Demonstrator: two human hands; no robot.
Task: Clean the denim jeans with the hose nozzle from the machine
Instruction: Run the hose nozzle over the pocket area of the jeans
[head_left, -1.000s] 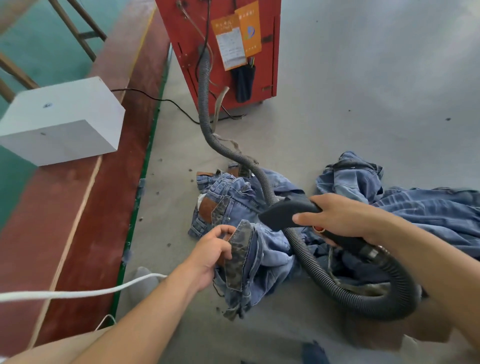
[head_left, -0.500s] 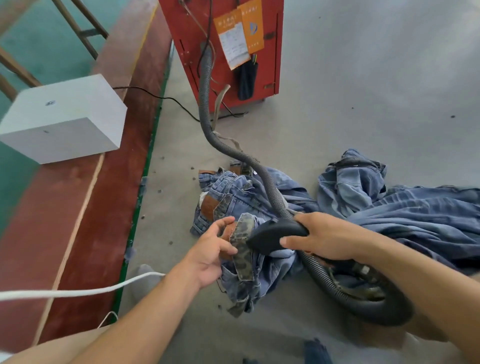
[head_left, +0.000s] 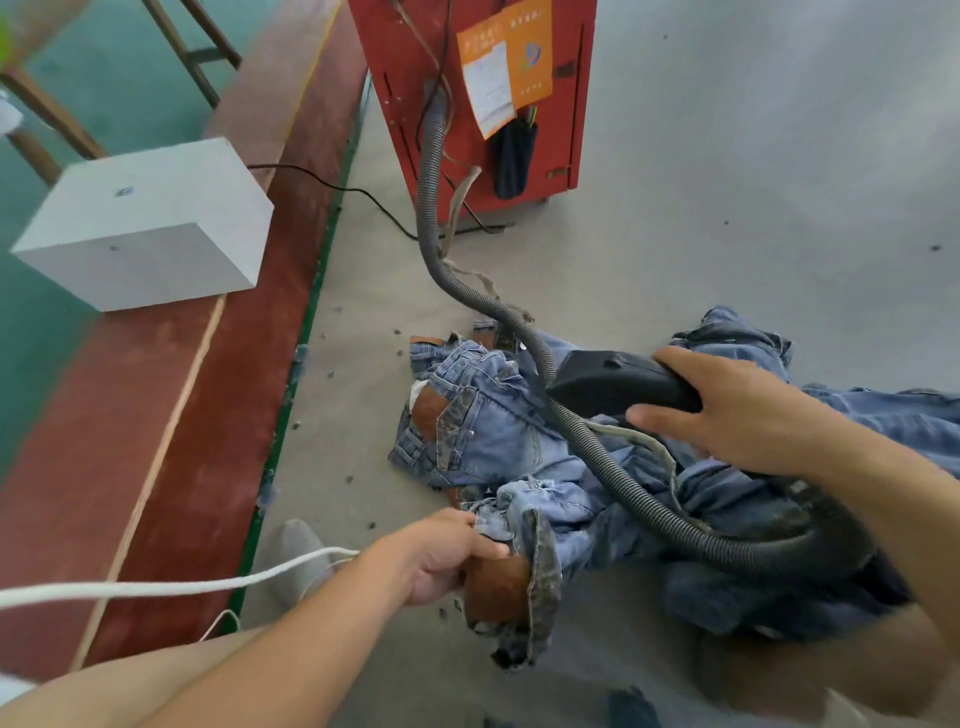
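Lying crumpled on the grey concrete floor (head_left: 727, 156), at centre frame: denim jeans (head_left: 498, 436), waistband end toward 9 o'clock, brown leather patch showing. Gripped at the near fold, around 6 o'clock of the heap: a turned-back edge with brown lining, pinched between thumb and curled fingers of the left hand (head_left: 441, 558). Held above the upper part of the jeans, at 2 o'clock from the left hand: black hose nozzle (head_left: 618, 382), wide mouth pointing toward 9 o'clock. Wrapped around the nozzle's rear end: right hand (head_left: 737, 410), fingers over the top, thumb extended underneath. Contact between nozzle mouth and fabric: could not be determined. Trailing from the nozzle: ribbed grey hose (head_left: 587, 447), looped across the jeans toward 4 o'clock, then routed back up toward 12 o'clock. Connected at the far end of the hose: red machine (head_left: 405, 104), standing at 12 o'clock, fitted with orange and white labels (head_left: 506, 67) and a dark pouch (head_left: 513, 161). Scattered on the floor around the jeans: small dark lint pieces. Positioned at 10 o'clock, on a red-brown board (head_left: 182, 415): white box (head_left: 150, 223). Run along the floor from behind the box to the machine: black cable (head_left: 332, 189). Crossing the lower left, near 8 o'clock: white cord (head_left: 156, 587).
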